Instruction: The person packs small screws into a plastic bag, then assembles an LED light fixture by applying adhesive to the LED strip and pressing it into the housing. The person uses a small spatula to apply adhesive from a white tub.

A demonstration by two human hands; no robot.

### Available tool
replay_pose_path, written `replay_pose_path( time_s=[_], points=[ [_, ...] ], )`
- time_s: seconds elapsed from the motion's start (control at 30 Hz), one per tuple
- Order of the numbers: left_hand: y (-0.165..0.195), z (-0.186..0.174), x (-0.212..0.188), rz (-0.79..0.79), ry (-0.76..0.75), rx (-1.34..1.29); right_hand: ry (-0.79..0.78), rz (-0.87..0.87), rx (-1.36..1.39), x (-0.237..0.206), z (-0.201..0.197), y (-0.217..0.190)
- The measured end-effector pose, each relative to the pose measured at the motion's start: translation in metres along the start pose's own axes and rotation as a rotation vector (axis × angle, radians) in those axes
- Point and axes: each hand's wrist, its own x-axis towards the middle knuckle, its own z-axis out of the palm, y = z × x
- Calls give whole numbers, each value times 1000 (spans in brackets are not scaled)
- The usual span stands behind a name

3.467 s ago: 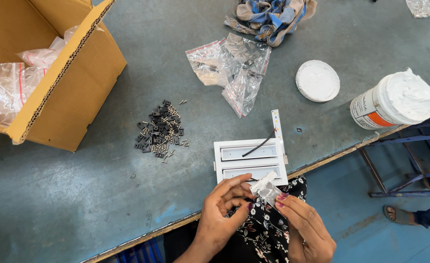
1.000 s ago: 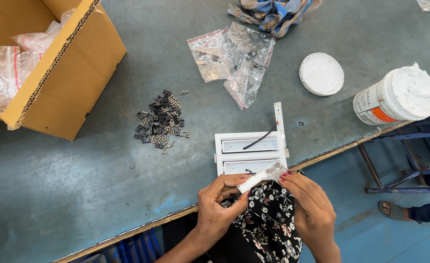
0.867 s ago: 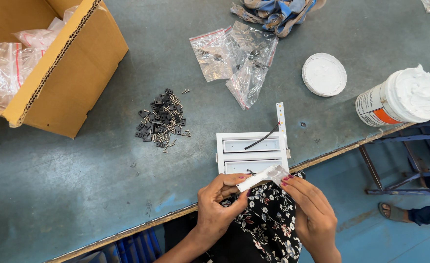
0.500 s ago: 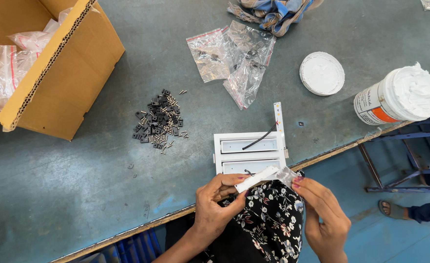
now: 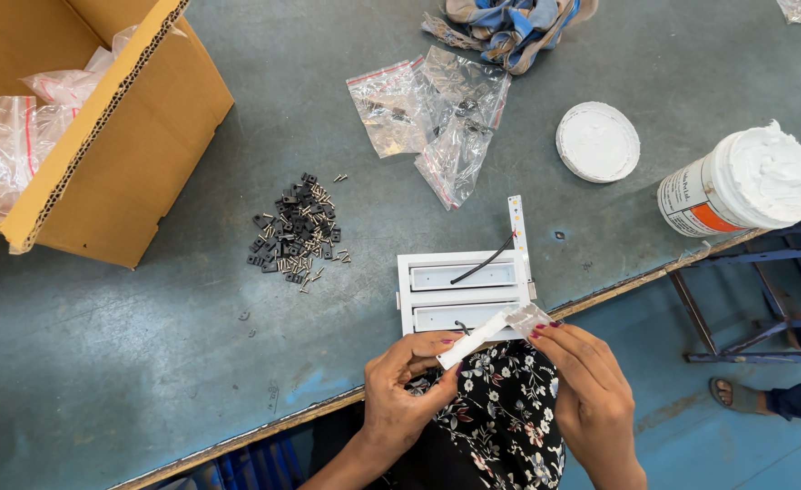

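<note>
Hands (image 5: 409,386) on thin white strip (image 5: 473,340)

Grey-green desk (image 5: 146,363): cardboard box (image 5: 119,172), screw pile (image 5: 296,240), plastic bags (image 5: 437,113), white frame (image 5: 464,295), lid (image 5: 597,142), paste tub (image 5: 741,191), cloth (image 5: 509,27).

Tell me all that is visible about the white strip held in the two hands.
The white strip is narrow, flat and looks like plastic. It lies slanted over the table edge, in front of the white frame. The left hand pinches its lower end; the right hand holds a clear film at its upper end.
</note>
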Motion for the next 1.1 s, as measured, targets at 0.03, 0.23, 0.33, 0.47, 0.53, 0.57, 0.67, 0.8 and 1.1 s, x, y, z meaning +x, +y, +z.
replay_pose_path(
  time_s=[0.03,0.23,0.33,0.47,0.53,0.57,0.67,0.8,1.1],
  points=[
    [0,0,0,1,1,-4,-4,7,-2,-1,-2,0],
    [-2,-2,1,17,-24,-19,41,13,-23,-2,-9,3],
    [-1,-2,1,3,-20,-14,34,-4,2,0,-4,0],
    [-1,-1,0,5,-16,-4,5,-11,68,-1,7,-4],
    [-2,-1,0,25,-15,10,-6,1,85,-3,10,-4],
    [-2,-1,-1,20,-12,15,-11,9,85,-5,10,-4],
    [-3,-1,-2,10,-8,19,-20,40,88,-11,10,-2],
    [-4,0,-4,7,2,5,-21,50,101,-18,8,0],
    [-2,-1,0,6,-10,30,39,68,113,-17,-4,1]
  ],
)
